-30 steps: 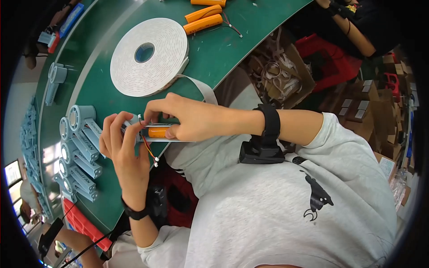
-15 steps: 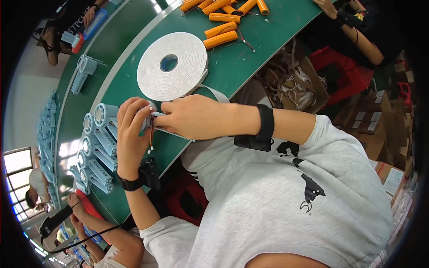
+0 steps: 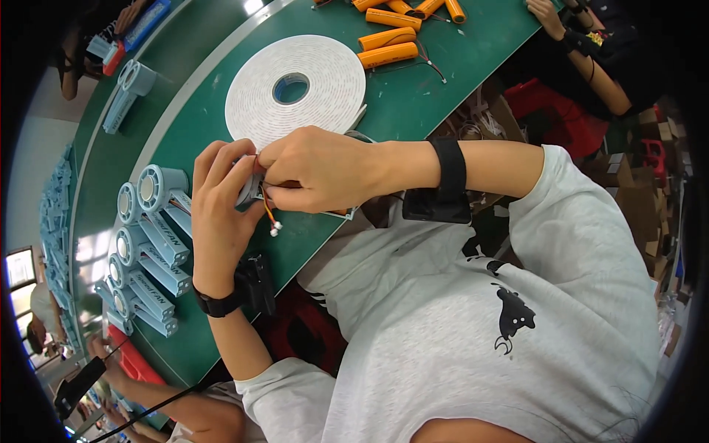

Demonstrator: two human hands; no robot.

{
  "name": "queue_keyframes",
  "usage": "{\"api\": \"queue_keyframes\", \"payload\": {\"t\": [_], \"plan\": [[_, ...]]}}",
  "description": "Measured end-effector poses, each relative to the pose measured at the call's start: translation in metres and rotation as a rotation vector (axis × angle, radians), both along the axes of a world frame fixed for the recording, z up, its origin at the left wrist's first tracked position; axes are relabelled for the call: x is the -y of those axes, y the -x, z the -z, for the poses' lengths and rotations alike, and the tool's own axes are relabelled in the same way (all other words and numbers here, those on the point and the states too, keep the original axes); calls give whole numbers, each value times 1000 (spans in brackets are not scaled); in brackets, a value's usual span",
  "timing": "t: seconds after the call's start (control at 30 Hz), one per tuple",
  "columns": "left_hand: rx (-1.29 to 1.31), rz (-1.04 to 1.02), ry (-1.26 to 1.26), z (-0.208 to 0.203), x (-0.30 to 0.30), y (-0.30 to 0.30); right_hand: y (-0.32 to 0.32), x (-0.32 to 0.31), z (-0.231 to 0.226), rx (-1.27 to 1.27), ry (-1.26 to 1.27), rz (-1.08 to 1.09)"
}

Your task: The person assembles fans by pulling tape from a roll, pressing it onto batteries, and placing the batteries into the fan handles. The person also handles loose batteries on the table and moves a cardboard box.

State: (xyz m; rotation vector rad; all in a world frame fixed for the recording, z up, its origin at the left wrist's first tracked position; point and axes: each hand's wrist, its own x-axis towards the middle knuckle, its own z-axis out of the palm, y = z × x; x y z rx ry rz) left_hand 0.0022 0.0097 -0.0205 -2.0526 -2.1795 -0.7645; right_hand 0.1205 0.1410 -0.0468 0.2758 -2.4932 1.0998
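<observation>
- Head view, and both hands meet over the table [image 3: 413, 103]: the left hand [image 3: 221, 192] curls round the round end of a light-blue casing [image 3: 249, 193], thumb tucked underneath
- The right hand [image 3: 317, 166] comes in bunched, fingertips drawn together right beside the left's; whether they pinch a lead or press the casing, I cannot tell, the knuckles hide it
- Watch those thin wires [image 3: 267, 205], yellow and reddish, hanging slack below the fingers with small white plugs [image 3: 275, 229] at the ends: a hard tug could strain a joint, and a careless push could trap one under an edge
- Casing's other end [image 3: 343, 214] pokes out past the right hand, close to the table's edge; if the left grip loosened, the whole piece might tip and drop
- Big tape roll [image 3: 325, 92] just beyond the knuckles, a flat matte white disc in tight spirals; a sleeve-free wrist brushing it could shift it
- Textures now: smooth orange cylinders [image 3: 388, 55], glossy-wrapped, lying near the roll; hard pale-blue plastic fan bodies [image 3: 159, 240], ring-headed with long straight handles, crowded on the left; slick green tabletop underneath it all
</observation>
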Motion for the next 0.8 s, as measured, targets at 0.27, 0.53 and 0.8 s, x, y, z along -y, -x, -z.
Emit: {"api": "queue_keyframes", "payload": {"t": [0.27, 0.53, 0.8], "plan": [[18, -5, -33, -4, -5, -6, -3, -11, -7, 42, 74, -81], [-83, -156, -77, -38, 1, -1, -11, 7, -30, -271, -14, 94], [-440, -377, -570, -154, 25, 28, -70, -59, -68, -818, 479, 544]]}}
